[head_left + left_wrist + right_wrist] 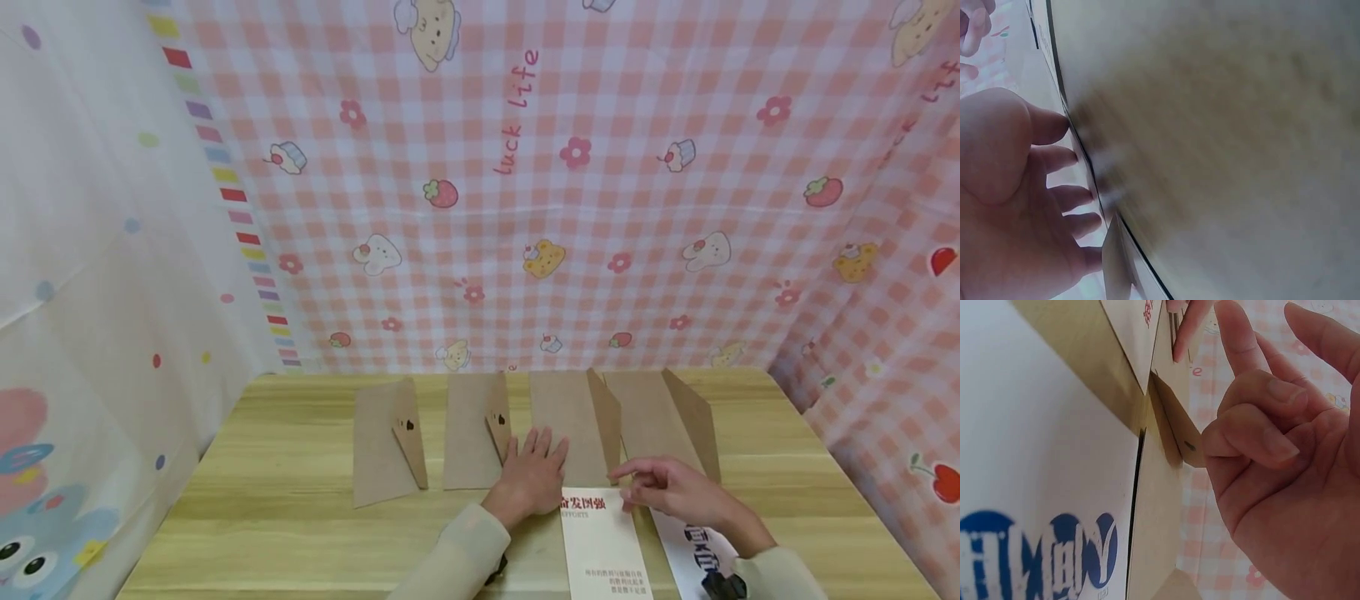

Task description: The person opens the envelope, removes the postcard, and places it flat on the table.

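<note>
My left hand (528, 479) lies palm down with spread, straight fingers at the lower left edge of the third brown paper envelope (562, 408). My right hand (682, 496) hovers by that envelope's lower right flap corner and the top right corner of a cream card (600, 542) with red lettering. In the right wrist view, the thumb and index finger of this hand (1291, 456) are wide apart with nothing between them, and two other fingers bend toward the palm. The cream card's top meets the third envelope's lower edge. A white card (1054, 456) with blue print lies below the rightmost envelope (645, 417), partly covered by my right forearm.
Two more brown envelopes, a far left one (378, 442) and its neighbour (468, 433), lie in the row, their flaps raised along the right side. The wooden table (262, 517) ends at a checkered cloth (480, 250) behind and a white cloth (90, 250) at left.
</note>
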`<state>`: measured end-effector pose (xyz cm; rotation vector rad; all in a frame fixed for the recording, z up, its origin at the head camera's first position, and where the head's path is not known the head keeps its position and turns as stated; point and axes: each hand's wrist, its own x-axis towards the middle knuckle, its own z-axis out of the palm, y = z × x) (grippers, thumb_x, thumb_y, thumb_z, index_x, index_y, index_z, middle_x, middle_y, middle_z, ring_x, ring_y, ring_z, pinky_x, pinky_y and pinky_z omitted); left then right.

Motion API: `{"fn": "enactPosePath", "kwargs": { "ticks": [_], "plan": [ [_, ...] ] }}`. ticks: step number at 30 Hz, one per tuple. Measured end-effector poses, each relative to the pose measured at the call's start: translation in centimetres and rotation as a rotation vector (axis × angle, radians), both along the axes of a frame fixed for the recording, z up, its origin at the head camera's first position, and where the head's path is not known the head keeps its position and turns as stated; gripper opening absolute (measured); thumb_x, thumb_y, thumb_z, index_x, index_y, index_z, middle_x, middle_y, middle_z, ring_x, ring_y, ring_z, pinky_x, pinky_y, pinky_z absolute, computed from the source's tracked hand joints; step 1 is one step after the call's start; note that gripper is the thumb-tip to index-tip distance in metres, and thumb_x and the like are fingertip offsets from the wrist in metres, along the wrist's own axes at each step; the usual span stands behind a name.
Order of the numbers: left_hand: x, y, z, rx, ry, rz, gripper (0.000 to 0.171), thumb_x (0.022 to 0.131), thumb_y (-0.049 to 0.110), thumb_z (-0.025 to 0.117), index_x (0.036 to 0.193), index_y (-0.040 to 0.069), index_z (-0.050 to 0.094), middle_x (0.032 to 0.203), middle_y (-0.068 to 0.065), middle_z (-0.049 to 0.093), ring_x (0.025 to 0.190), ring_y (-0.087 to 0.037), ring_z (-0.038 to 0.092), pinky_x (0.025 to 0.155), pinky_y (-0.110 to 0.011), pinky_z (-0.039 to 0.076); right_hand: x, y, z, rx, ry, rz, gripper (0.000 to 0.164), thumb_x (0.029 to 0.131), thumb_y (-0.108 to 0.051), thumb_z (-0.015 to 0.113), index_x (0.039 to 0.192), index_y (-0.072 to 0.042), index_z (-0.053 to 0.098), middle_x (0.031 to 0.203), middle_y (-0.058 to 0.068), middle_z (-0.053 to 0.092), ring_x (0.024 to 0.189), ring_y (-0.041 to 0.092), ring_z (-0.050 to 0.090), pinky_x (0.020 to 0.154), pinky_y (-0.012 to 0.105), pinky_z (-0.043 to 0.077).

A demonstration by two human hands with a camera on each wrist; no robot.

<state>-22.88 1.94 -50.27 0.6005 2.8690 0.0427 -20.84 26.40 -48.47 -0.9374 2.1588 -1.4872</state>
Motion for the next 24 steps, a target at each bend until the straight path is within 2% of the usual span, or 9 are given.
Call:
{"fn": "enactPosePath", "kwargs": {
  "ticks": [2,6,10,13,15,18,21,24],
  "plan": [
    [0.0,-0.1,0.0,0.022,0.002,-0.001,0.053,0.106,0.035,0.040,0.157,0.027,0.031,0.164,-0.004,0.024,0.151,-0.025,0.021,0.120,-0.051,0.020,-0.1,-0.2,0.1,-0.009,0.007,0.011,0.031,0.097,0.003,0.055,0.123,0.019,0.053,0.084,0.019,0.071,0.078,0.014,0.070,0.060,0.020,0.049],
    [0.0,-0.5,0.1,0.080,0.002,0.001,0.052,0.105,0.034,0.042,0.156,0.024,0.034,0.163,-0.008,0.025,0.151,-0.027,0.021,0.120,-0.052,0.020,-0.5,-0.6,0.2,-0.019,0.006,0.018,0.032,0.097,0.003,0.054,0.124,0.020,0.053,0.085,0.022,0.070,0.075,0.009,0.067,0.058,0.019,0.046],
    [0.1,-1.1,0.4,0.149,-0.006,0.002,0.053,0.105,0.034,0.043,0.155,0.022,0.036,0.163,-0.011,0.024,0.151,-0.029,0.020,0.120,-0.053,0.017,-0.7,-1.2,0.2,-0.003,-0.002,-0.008,0.031,0.097,0.002,0.055,0.124,0.017,0.054,0.087,0.020,0.071,0.060,-0.003,0.049,0.046,0.018,0.034],
    [0.3,-1.6,0.7,0.183,0.002,-0.008,0.053,0.104,0.034,0.044,0.155,0.019,0.037,0.163,-0.014,0.024,0.151,-0.031,0.019,0.120,-0.054,0.017,-0.8,-1.7,0.3,0.011,-0.001,-0.024,0.031,0.098,0.001,0.054,0.125,0.015,0.055,0.089,0.017,0.072,0.056,-0.004,0.042,0.043,0.019,0.032],
    [0.3,-2.1,1.0,0.199,0.011,-0.013,0.053,0.104,0.034,0.044,0.155,0.018,0.037,0.162,-0.016,0.024,0.151,-0.032,0.019,0.120,-0.054,0.018,-0.9,-2.0,0.4,0.022,0.006,-0.031,0.031,0.098,0.000,0.054,0.126,0.013,0.056,0.090,0.015,0.072,0.057,-0.003,0.043,0.043,0.019,0.032],
    [0.5,-2.8,1.5,0.236,0.025,-0.016,0.053,0.104,0.033,0.045,0.154,0.016,0.037,0.162,-0.019,0.023,0.151,-0.034,0.019,0.120,-0.054,0.018,-1.0,-2.4,0.5,0.037,0.020,-0.036,0.031,0.098,-0.001,0.054,0.127,0.011,0.057,0.090,0.015,0.072,0.065,0.003,0.057,0.046,0.020,0.036],
    [0.6,-3.6,2.0,0.267,0.034,-0.016,0.054,0.104,0.032,0.046,0.155,0.015,0.036,0.162,-0.020,0.022,0.151,-0.035,0.018,0.120,-0.054,0.017,-1.2,-2.9,0.6,0.058,0.015,-0.046,0.031,0.098,-0.002,0.054,0.127,0.010,0.057,0.091,0.016,0.072,0.077,0.015,0.067,0.049,0.020,0.038],
    [0.7,-4.6,2.3,0.283,0.065,-0.021,0.054,0.104,0.032,0.047,0.154,0.013,0.037,0.161,-0.022,0.023,0.150,-0.037,0.019,0.120,-0.055,0.018,-1.4,-3.4,0.9,0.067,-0.019,-0.060,0.032,0.099,-0.003,0.054,0.128,0.011,0.056,0.092,0.019,0.071,0.086,0.025,0.071,0.061,0.021,0.050]
  ]
}}
